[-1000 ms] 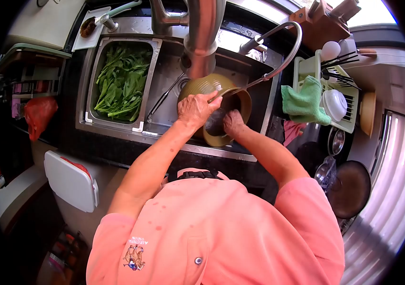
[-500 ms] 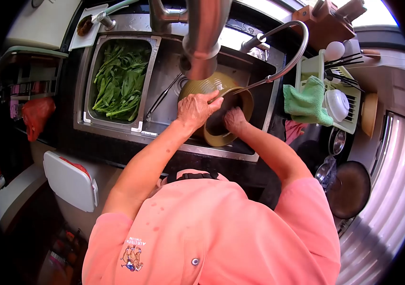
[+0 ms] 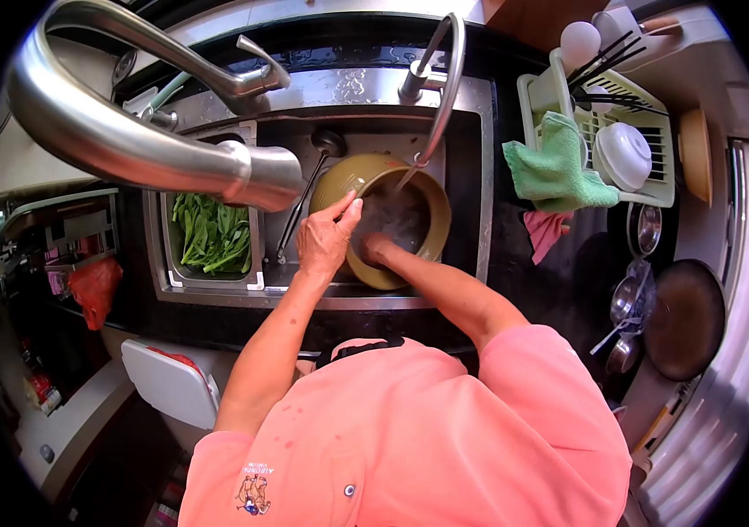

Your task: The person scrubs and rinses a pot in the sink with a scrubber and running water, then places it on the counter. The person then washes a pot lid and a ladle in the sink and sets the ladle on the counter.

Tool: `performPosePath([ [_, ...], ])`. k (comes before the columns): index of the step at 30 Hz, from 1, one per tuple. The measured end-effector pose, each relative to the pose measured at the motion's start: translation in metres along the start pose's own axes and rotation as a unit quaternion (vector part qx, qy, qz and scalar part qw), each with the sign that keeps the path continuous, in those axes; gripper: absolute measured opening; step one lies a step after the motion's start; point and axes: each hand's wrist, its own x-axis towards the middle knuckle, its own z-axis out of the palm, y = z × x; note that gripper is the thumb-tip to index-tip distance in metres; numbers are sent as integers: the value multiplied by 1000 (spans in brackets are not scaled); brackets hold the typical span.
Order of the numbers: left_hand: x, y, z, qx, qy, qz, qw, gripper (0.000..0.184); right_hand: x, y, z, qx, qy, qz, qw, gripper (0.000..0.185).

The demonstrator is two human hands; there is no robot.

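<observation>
A yellow-brown pot (image 3: 331, 186) stands tilted in the sink basin, its wide mouth facing me. My left hand (image 3: 325, 239) is closed on the pot's left rim, thumb and fingers at the edge. My right hand (image 3: 376, 249) reaches inside the pot near the lower wall; its fingers are hidden, so I cannot tell whether it holds anything. From the thin curved tap (image 3: 453, 79) a stream of water runs into the pot, where water shows at the bottom. Left of the pot, a ladle (image 3: 308, 189) leans in the basin.
Leafy greens (image 3: 212, 233) fill a metal tub at the sink's left. A large steel faucet (image 3: 155, 167) arches over the left side. On the right are a dish rack (image 3: 655, 171) with a white bowl (image 3: 625, 155), a green cloth (image 3: 559, 171) and a round brown pan (image 3: 684, 321).
The camera view has swung, shifting the large faucet leftward. The pot's mouth shows more fully, and my right hand sits lower left within it. My left hand still grips the rim.
</observation>
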Motion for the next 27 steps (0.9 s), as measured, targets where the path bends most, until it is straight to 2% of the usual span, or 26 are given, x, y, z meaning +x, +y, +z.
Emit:
performPosePath([
  [1,0,-3,2,-2,16,6,1000,45,3,-22,-3,185,-42,-20,982,31],
  [2,1,-9,6,-5,31,13,999,45,-6,-49,-20,475,-100,-16,874,30],
  [3,2,-12,8,-9,46,21,999,46,-18,-71,-41,690,-127,-12,712,30],
  [4,3,-11,7,-11,45,19,999,48,-5,-66,-46,810,-95,-49,576,28],
  [5,2,-11,7,-11,44,12,999,48,9,-62,-51,901,-81,-95,415,26],
  [7,2,-9,6,-13,46,-2,999,49,2,-47,-78,971,56,-160,167,22],
  [9,1,-6,5,-8,53,-7,999,50,9,-17,-79,970,165,-161,76,21],
  [10,1,-8,5,-10,54,-11,998,50,-9,-16,-87,974,180,-126,48,19],
  [13,3,-6,6,5,51,-27,998,50,-51,-49,-90,938,205,-107,259,20],
  [14,4,-6,6,8,52,-21,998,50,-77,-69,-93,886,225,-135,383,22],
  [15,6,-6,6,11,55,-13,998,51,-72,-79,-83,781,335,-74,522,28],
  [17,8,-6,7,20,46,-21,999,53,-89,-89,-79,671,382,-110,626,34],
  [18,7,-2,6,24,34,-28,999,53,-89,-91,-76,684,387,-138,603,36],
  [19,7,1,5,26,24,-36,999,53,-85,-91,-78,642,411,-111,638,37],
  [20,1,5,5,55,-8,-38,998,56,-79,-87,-86,587,493,-57,639,38],
  [21,-1,4,7,21,-5,-14,1000,57,-72,-84,-105,528,568,-3,632,39],
  [22,-2,1,10,-14,-2,9,1000,58,-53,-65,-111,453,664,-11,595,39],
  [23,-6,-1,13,-48,1,30,998,59,-54,-52,-127,515,646,39,563,37],
  [25,-10,3,12,-51,10,29,998,61,-57,-18,-124,463,622,162,610,34],
  [27,-4,-1,16,-69,38,44,996,61,-67,-6,-106,434,572,215,662,29],
])
